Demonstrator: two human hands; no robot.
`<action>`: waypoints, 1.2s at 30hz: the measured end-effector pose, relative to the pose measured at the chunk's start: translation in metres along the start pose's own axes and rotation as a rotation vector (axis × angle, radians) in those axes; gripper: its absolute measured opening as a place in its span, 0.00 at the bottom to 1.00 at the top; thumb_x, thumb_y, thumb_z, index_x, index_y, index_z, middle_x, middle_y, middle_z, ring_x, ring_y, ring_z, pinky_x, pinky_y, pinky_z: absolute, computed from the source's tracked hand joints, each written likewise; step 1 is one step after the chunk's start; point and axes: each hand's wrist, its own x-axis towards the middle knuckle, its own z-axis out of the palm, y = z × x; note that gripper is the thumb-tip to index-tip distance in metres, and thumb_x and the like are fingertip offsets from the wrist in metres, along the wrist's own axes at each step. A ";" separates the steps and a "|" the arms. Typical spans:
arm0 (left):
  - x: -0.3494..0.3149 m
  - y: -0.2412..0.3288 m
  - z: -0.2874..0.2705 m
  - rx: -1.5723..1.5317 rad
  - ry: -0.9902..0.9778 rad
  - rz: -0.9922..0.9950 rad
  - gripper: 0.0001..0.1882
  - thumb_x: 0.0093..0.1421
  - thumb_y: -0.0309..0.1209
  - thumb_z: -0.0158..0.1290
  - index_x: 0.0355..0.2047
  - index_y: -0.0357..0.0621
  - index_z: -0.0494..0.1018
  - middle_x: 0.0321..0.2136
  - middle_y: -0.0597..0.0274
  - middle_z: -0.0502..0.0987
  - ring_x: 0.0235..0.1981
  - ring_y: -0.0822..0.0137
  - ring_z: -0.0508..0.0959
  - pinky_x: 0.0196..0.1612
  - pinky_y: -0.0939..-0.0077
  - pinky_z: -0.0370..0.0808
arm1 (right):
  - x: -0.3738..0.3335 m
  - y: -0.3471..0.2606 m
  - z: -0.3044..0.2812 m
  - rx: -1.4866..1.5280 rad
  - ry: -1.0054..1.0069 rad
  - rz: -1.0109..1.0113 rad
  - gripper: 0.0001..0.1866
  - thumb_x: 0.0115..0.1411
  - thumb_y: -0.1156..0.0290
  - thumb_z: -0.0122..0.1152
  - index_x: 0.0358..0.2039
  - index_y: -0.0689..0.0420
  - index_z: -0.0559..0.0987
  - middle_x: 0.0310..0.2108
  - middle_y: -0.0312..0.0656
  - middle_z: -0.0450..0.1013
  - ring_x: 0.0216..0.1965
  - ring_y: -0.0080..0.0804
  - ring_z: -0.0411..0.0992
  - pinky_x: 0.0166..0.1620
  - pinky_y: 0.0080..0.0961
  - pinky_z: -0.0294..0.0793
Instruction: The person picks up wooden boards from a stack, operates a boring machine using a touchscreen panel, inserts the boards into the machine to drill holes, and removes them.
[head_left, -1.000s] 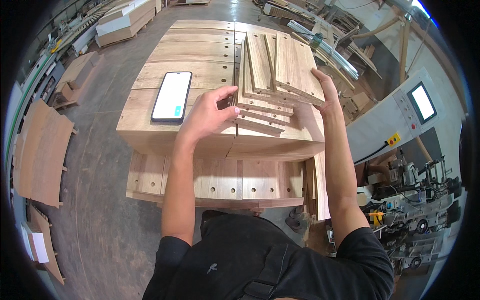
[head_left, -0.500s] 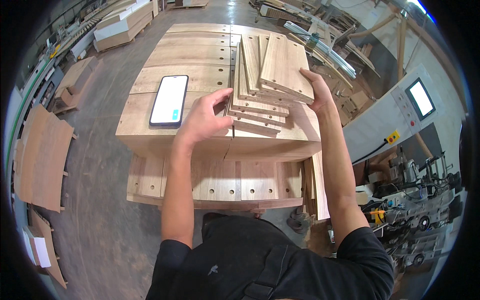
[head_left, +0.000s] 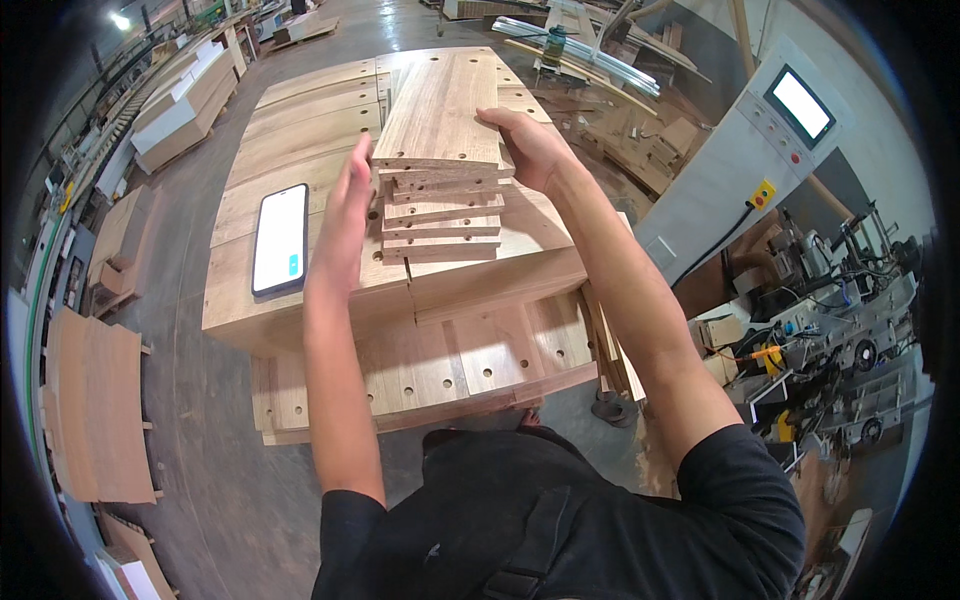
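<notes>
A stack of light wooden boards (head_left: 440, 105) with small drilled holes in their edges sits on a larger layer of wooden panels (head_left: 290, 140). My left hand (head_left: 343, 225) is open, its fingers straight and together along the left side of the stack. On the other side, my right hand (head_left: 532, 150) grips the upper right edge, thumb over the top board and the other fingers partly hidden beside it. The lower boards lie slightly out of line with one another. A phone (head_left: 280, 240) with a lit white screen lies left of my left hand.
More drilled panels (head_left: 470, 365) form a lower level in front of me. A control cabinet (head_left: 745, 150) with a screen and machinery (head_left: 840, 310) stand at the right. Stacked sheets (head_left: 100, 405) are on the left. Metal lengths (head_left: 590, 55) lie at the far right.
The fanned-out upper boards have come together into a straighter stack. My left hand has straightened flat against its side, and my right hand has moved inward. The view has shifted right.
</notes>
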 end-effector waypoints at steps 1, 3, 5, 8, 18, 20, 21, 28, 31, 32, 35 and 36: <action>0.001 0.010 0.008 -0.026 0.022 -0.024 0.57 0.58 0.74 0.36 0.70 0.34 0.46 0.70 0.41 0.47 0.72 0.53 0.48 0.72 0.60 0.45 | -0.004 0.002 0.004 0.004 -0.004 -0.019 0.39 0.64 0.46 0.53 0.64 0.63 0.60 0.62 0.54 0.61 0.61 0.40 0.63 0.62 0.40 0.64; 0.006 0.031 0.028 -0.090 0.058 -0.074 0.53 0.61 0.72 0.32 0.70 0.37 0.47 0.70 0.43 0.49 0.71 0.54 0.50 0.72 0.60 0.46 | -0.012 0.008 0.008 0.027 0.047 -0.028 0.49 0.60 0.36 0.54 0.69 0.60 0.54 0.67 0.56 0.53 0.68 0.43 0.54 0.66 0.46 0.56; 0.021 0.044 0.039 -0.148 0.098 -0.114 0.50 0.64 0.70 0.28 0.70 0.40 0.49 0.70 0.45 0.50 0.71 0.55 0.51 0.72 0.60 0.47 | -0.011 0.016 0.011 0.073 0.138 -0.021 0.57 0.56 0.28 0.52 0.72 0.58 0.48 0.71 0.57 0.44 0.71 0.46 0.46 0.68 0.50 0.51; 0.039 0.009 0.024 -0.167 0.049 0.031 0.50 0.63 0.71 0.30 0.69 0.41 0.53 0.68 0.46 0.55 0.69 0.57 0.55 0.70 0.61 0.52 | 0.002 0.027 0.000 0.023 0.047 -0.028 0.61 0.55 0.25 0.49 0.73 0.48 0.30 0.71 0.62 0.38 0.73 0.57 0.37 0.69 0.51 0.44; 0.007 0.008 0.040 -0.149 0.183 0.146 0.46 0.65 0.68 0.28 0.68 0.44 0.57 0.69 0.54 0.55 0.69 0.58 0.54 0.71 0.63 0.47 | -0.027 0.020 0.019 0.098 0.025 0.010 0.56 0.58 0.24 0.41 0.73 0.46 0.35 0.73 0.57 0.35 0.73 0.49 0.37 0.69 0.51 0.45; 0.010 0.000 0.040 -0.056 0.339 0.158 0.43 0.67 0.66 0.29 0.67 0.45 0.59 0.68 0.55 0.56 0.69 0.58 0.56 0.70 0.63 0.48 | -0.042 0.009 0.030 0.090 0.041 0.094 0.53 0.59 0.26 0.41 0.74 0.44 0.39 0.73 0.55 0.36 0.74 0.47 0.38 0.69 0.51 0.45; 0.016 -0.004 0.046 -0.017 0.396 0.166 0.41 0.68 0.64 0.29 0.67 0.45 0.60 0.68 0.55 0.57 0.68 0.58 0.56 0.70 0.63 0.48 | -0.034 0.015 0.028 0.110 0.035 -0.004 0.52 0.60 0.27 0.40 0.74 0.47 0.41 0.73 0.55 0.36 0.74 0.46 0.39 0.69 0.51 0.45; 0.001 -0.002 0.058 0.050 0.546 0.236 0.40 0.70 0.59 0.32 0.64 0.34 0.60 0.65 0.46 0.60 0.66 0.54 0.61 0.67 0.56 0.57 | -0.049 0.028 -0.003 -0.235 0.260 -0.479 0.44 0.64 0.39 0.50 0.68 0.60 0.58 0.69 0.54 0.53 0.71 0.49 0.50 0.70 0.39 0.50; -0.039 0.010 0.064 0.312 0.759 0.617 0.33 0.72 0.50 0.33 0.58 0.29 0.65 0.58 0.43 0.67 0.60 0.52 0.69 0.64 0.57 0.64 | -0.126 0.012 -0.062 -0.519 0.438 -0.660 0.35 0.57 0.50 0.66 0.58 0.60 0.72 0.59 0.53 0.68 0.63 0.42 0.65 0.63 0.39 0.65; -0.057 0.001 0.065 0.241 0.726 0.700 0.30 0.71 0.48 0.35 0.55 0.31 0.67 0.55 0.43 0.70 0.57 0.52 0.71 0.63 0.57 0.65 | -0.150 0.009 -0.084 -0.472 0.481 -0.605 0.30 0.56 0.55 0.68 0.55 0.59 0.76 0.54 0.51 0.73 0.57 0.39 0.71 0.58 0.35 0.71; -0.112 -0.026 0.097 0.060 0.244 0.783 0.23 0.69 0.42 0.39 0.47 0.33 0.71 0.48 0.43 0.75 0.51 0.54 0.75 0.58 0.63 0.70 | -0.208 0.032 -0.171 -0.450 0.684 -0.377 0.25 0.59 0.61 0.65 0.54 0.61 0.76 0.48 0.47 0.77 0.50 0.32 0.75 0.54 0.30 0.73; -0.128 -0.031 0.119 0.100 0.122 0.616 0.22 0.68 0.40 0.41 0.48 0.32 0.72 0.46 0.47 0.76 0.50 0.54 0.76 0.56 0.63 0.71 | -0.227 0.046 -0.200 -0.512 0.700 -0.280 0.25 0.60 0.61 0.65 0.54 0.61 0.76 0.47 0.46 0.77 0.50 0.31 0.75 0.55 0.29 0.72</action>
